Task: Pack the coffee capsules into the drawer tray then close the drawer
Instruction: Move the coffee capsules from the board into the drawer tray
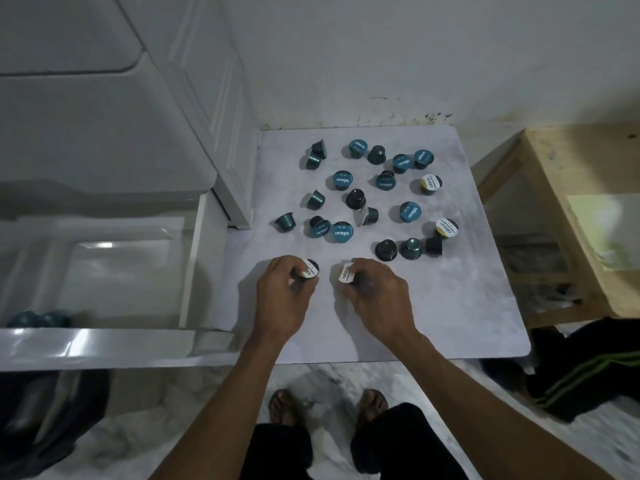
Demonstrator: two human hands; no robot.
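- The open drawer tray was seen at nine o'clock of the hands, beside the white table; two teal capsules were already lying at its near left corner.
- The left hand was curled round a white-lidded capsule, pinched at the fingertips just above the tabletop.
- The right hand was likewise closed on a second white-lidded capsule, lid turned toward the left hand.
- The step was judged to be the carry to the tray: both capsules would best be lifted clear, swung toward nine o'clock and set down beside the teal pair, so that rows could be filled from one corner.
- The drawer's side wall stood between table and tray and would have to be cleared from above.
- The loose capsules, about twenty, were scattered at twelve o'clock of the hands, some upright, some tipped.
- A wooden frame stood at three o'clock, and dark clothing lay at four o'clock, both out of the path.
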